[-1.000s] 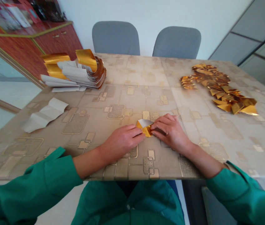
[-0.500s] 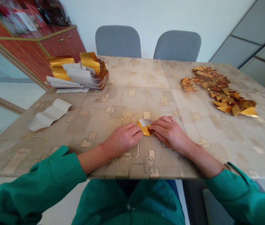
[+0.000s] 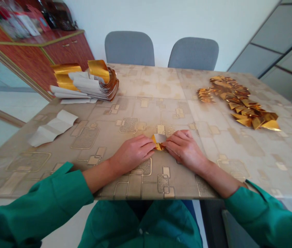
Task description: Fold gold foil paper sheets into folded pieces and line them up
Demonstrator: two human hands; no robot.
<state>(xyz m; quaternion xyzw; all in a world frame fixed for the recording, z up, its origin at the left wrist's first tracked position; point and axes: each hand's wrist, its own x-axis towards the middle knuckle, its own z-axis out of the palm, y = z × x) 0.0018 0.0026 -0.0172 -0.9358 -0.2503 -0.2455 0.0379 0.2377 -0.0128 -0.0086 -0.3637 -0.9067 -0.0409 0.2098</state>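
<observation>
A small piece of gold foil paper [image 3: 159, 139], pale on its inner face, is partly folded between my hands near the table's front middle. My left hand [image 3: 136, 151] pinches its left end, fingers bent together. On the other end, my right hand [image 3: 184, 146] grips with thumb and fingertips. The fingers cover both ends of the paper, so the folds there are hidden. To the left lies a creased sheet of paper [image 3: 54, 128], pale side up. Folded gold paper pieces [image 3: 246, 103] form a cluster at the right.
A stack of gold and white paper sheets [image 3: 89, 84] stands at the back left of the patterned tablecloth [image 3: 148, 110]. Two grey chairs [image 3: 129, 48] are behind the far edge. A reddish wooden cabinet [image 3: 65, 51] with items on top is at the left.
The gold foil paper looks slightly narrower in its upright front part, with both hands still on it. The whole view has shifted a little; the stack and the cluster lie as before.
</observation>
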